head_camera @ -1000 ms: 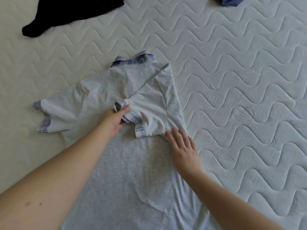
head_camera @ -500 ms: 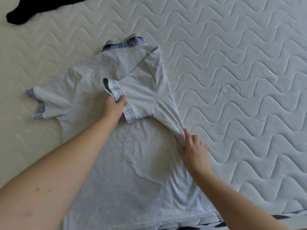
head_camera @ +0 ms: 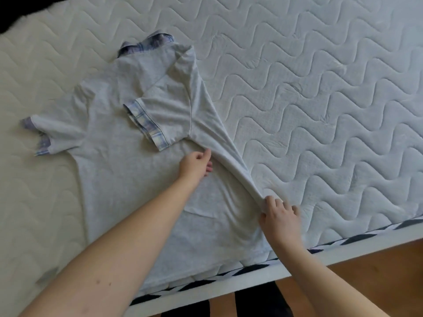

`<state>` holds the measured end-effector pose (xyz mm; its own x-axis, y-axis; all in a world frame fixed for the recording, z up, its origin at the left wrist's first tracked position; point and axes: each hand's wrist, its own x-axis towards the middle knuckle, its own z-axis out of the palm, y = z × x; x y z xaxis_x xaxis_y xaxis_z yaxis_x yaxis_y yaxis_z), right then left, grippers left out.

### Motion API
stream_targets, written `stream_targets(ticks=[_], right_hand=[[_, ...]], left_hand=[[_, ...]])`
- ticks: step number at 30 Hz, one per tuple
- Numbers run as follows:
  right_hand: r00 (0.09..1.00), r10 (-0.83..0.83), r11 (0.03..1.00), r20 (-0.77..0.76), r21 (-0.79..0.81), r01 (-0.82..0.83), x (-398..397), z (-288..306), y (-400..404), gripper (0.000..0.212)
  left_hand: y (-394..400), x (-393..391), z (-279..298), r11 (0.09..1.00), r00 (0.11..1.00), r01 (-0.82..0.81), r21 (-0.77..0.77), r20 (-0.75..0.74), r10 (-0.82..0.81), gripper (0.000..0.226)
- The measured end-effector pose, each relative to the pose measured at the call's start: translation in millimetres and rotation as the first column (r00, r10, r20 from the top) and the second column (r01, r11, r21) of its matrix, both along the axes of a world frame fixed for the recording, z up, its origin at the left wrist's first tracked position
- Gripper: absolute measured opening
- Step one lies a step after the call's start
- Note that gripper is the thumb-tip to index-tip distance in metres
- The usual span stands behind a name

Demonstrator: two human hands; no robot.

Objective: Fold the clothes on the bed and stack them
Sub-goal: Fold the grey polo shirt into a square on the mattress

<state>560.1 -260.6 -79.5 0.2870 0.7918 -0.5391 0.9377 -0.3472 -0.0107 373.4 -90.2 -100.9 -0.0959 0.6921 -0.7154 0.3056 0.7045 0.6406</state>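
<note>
Right hand, shirt, quilted mattress

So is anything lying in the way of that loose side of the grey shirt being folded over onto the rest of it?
Nothing visible. The right hand pinches the edge of the light grey polo shirt with checked trim, the left hand sits on its middle, and only the already folded sleeve lies there.

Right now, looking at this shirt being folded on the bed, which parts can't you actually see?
All from the head view:
- The grey shirt: its lower hem and lower left corner, covered by the left forearm.
- The right hand: its fingertips, buried in the pinched fabric.
- The left hand: fingers curl under the palm; whether they grip cloth is unclear.
- A dark item at the top left corner: cut off by the frame edge, unidentifiable.
</note>
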Motion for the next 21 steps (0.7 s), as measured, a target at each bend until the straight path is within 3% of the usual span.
stream_targets(ticks=[5,8,11,15,21], right_hand=[[0.998,-0.062,0.998,0.003,-0.033,0.062,6.2,2.9,-30.9,0.009],[0.998,-0.057,0.998,-0.013,0.037,0.057,5.5,10.7,-49.9,0.018],[0.995,-0.058,0.993,-0.085,0.101,0.066,-5.6,20.8,-74.9,0.042],[0.98,0.0,0.964,-0.2,0.26,0.053,-40.6,32.6,-106.4,0.059],[0.988,0.077,0.924,-0.136,0.381,-0.02,-86.3,21.6,-125.7,0.061]], left_hand=[[-23.0,48.8,-5.5,0.976,0.952,-0.022,-0.218,0.294,0.088,0.025],[-29.9,55.4,-7.9,0.966,0.952,-0.086,-0.242,0.266,0.151,0.035],[-35.3,47.6,-3.3,0.963,0.957,-0.143,-0.227,0.215,0.193,0.037],[-40.2,24.6,0.8,0.991,0.99,-0.104,-0.085,0.081,0.111,0.047],[-65.8,2.8,0.1,0.968,0.97,0.043,-0.247,0.242,0.018,0.037]])
